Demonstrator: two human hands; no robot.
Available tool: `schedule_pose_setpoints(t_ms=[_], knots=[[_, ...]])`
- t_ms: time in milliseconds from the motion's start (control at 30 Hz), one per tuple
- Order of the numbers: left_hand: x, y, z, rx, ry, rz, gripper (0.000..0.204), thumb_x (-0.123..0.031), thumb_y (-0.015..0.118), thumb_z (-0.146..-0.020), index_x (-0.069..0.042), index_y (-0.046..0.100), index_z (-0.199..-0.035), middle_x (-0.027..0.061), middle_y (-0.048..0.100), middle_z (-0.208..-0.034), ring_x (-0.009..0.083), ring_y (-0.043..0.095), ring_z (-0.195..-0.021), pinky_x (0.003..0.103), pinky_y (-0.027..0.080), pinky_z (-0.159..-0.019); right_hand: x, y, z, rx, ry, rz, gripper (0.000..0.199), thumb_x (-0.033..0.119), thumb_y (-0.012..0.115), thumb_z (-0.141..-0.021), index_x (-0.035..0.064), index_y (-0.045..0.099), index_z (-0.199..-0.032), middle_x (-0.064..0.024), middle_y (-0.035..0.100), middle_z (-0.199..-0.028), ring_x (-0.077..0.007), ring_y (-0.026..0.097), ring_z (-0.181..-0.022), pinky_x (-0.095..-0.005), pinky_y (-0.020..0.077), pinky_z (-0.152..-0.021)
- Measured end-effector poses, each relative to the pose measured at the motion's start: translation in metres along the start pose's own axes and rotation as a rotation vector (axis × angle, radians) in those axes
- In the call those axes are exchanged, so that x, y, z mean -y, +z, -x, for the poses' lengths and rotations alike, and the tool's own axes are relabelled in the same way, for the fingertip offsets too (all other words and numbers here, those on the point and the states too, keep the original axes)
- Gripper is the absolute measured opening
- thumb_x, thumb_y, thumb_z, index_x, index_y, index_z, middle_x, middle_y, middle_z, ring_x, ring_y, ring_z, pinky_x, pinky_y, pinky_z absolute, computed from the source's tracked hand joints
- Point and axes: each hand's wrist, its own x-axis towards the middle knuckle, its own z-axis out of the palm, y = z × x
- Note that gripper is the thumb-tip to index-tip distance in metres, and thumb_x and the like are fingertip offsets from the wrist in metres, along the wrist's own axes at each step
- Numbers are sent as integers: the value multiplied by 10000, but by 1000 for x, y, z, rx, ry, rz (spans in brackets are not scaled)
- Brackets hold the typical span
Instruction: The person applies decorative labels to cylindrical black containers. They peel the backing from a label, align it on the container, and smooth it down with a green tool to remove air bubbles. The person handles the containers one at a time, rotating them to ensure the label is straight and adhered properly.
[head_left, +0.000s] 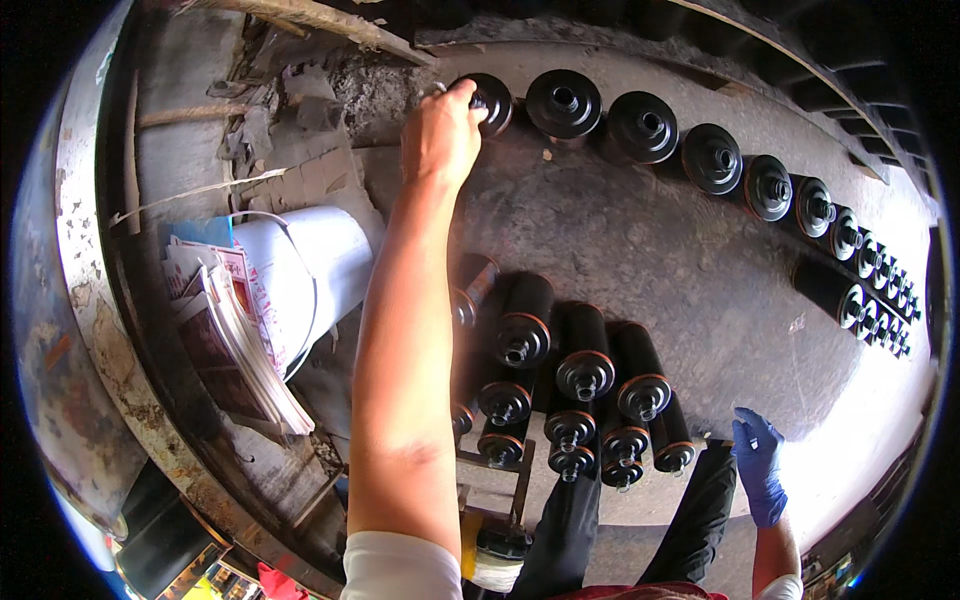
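My bare left hand (441,137) is stretched far forward, its fingers closed around the narrow neck of a black cylinder (494,108). That cylinder stands at the left end of a curved row; the black cylinder (564,103) beside it is wider in view, with a stepped round top and an open neck. At the lower right hangs my right hand (760,465) in a blue glove, fingers apart and nothing in them. Left of it, a group of black cylinders (584,375) with copper-coloured rims is bunched near my legs.
A white bucket (330,255) lies tipped at the left, beside a stack of folded papers (240,340). Several more black cylinders (845,300) run in rows to the right. A worn metal beam (110,350) curves along the left, and a ledge (600,55) borders the far side.
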Motion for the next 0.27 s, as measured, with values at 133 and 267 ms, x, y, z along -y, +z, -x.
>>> schedule_pose_setpoints(t_ms=[133, 267], knots=[[-19, -6, -8, 45, -70, -93, 170, -138, 634, -834, -42, 644, -974, 202, 668, -860, 362, 651, -859, 447, 518, -763, 5, -2, 8, 11, 86, -81, 169, 3, 631, -818, 26, 678, -979, -140, 684, -836, -175, 661, -690, -275, 518, -626], [-28, -11, -2, 128, -162, -128, 523, -216, 661, -837, -125, 496, -1325, 222, 641, -1041, 342, 633, -982, 447, 509, -830, 11, 1, 20, 59, 229, -224, 193, 17, 645, -819, 44, 682, -1007, -140, 683, -820, -198, 663, -657, -274, 523, -606]])
